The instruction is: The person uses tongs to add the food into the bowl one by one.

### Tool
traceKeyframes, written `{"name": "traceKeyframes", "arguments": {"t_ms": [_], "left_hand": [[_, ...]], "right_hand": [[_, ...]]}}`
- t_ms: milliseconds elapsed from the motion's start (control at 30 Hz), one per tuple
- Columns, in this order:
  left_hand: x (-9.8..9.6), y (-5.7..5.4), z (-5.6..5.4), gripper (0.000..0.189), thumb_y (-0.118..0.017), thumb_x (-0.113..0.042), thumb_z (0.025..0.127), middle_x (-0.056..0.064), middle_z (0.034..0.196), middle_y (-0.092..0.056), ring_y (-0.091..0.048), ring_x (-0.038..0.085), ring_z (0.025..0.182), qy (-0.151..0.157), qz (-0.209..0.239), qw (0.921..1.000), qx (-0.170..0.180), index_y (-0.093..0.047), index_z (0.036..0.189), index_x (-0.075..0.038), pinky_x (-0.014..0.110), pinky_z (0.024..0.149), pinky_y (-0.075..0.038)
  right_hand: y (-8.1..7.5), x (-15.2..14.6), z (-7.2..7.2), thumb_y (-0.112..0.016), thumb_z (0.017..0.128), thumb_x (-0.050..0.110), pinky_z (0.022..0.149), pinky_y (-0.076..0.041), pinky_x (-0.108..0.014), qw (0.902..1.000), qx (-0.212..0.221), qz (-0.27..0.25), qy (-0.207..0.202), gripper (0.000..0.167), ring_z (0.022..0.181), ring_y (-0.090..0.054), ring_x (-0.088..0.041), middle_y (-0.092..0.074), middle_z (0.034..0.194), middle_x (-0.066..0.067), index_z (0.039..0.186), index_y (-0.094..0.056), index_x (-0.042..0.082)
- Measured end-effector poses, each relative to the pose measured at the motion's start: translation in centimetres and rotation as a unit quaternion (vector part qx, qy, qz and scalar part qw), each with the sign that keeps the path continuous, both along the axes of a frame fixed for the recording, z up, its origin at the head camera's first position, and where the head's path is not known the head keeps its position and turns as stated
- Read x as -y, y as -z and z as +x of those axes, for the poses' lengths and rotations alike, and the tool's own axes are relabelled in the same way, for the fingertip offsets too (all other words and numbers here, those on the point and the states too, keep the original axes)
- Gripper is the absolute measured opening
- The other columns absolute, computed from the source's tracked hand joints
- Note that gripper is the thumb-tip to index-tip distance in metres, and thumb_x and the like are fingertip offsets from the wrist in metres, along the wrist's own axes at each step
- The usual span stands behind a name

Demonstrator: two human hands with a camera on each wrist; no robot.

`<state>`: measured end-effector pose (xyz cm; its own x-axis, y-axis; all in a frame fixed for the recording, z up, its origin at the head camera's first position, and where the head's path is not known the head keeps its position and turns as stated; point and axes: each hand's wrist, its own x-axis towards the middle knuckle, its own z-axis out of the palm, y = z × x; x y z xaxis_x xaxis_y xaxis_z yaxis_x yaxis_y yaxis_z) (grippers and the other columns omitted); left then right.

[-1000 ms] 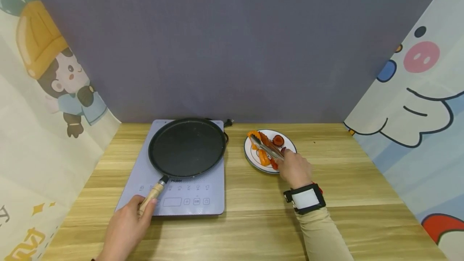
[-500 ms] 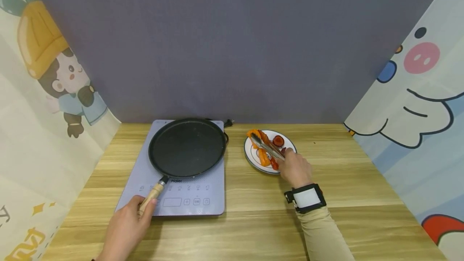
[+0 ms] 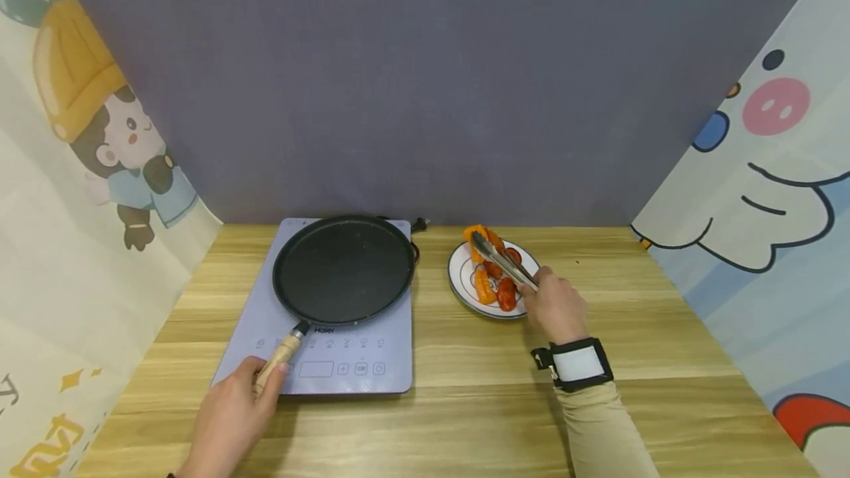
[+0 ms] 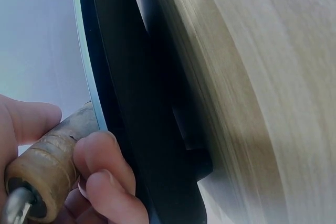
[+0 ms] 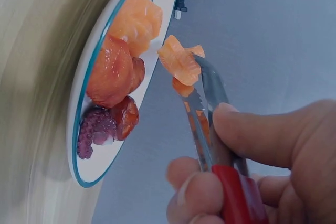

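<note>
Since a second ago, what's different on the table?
The right hand moved a little rightward with the tongs, whose tips lifted a salmon-like orange slice off the plate; I can't tell when they first gripped it. The left hand still holds the wooden handle, and the flat pan, induction cooktop and plate stayed put.

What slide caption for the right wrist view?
Right hand gripping red-handled tongs, an orange food piece at their tips, near a teal-rimmed white plate holding more food.
</note>
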<state>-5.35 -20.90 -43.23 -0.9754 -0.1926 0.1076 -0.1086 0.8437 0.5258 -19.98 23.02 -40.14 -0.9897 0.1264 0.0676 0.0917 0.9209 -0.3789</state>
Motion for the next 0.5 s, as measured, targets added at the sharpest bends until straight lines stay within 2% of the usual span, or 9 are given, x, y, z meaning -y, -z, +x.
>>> {"name": "traceKeyframes", "arguments": {"t_ms": [500], "left_hand": [[-0.05, 0.07, 0.02, 0.043, -0.059, -0.037, 0.103, 0.003, 0.064, -0.051, -0.047, 0.017, 0.057, 0.000, 0.004, 1.0000, 0.008, -0.064, 0.108, 0.006, 0.033, 0.051, -0.036]], "right_hand": [[-0.35, 0.02, 0.28, -0.065, 0.100, 0.031, 0.051, -0.040, -0.038, 1.0000, -0.001, -0.002, -0.002, 0.034, 0.068, -0.060, -0.030, -0.065, 0.085, -0.020, 0.107, -0.062, -0.002]]}}
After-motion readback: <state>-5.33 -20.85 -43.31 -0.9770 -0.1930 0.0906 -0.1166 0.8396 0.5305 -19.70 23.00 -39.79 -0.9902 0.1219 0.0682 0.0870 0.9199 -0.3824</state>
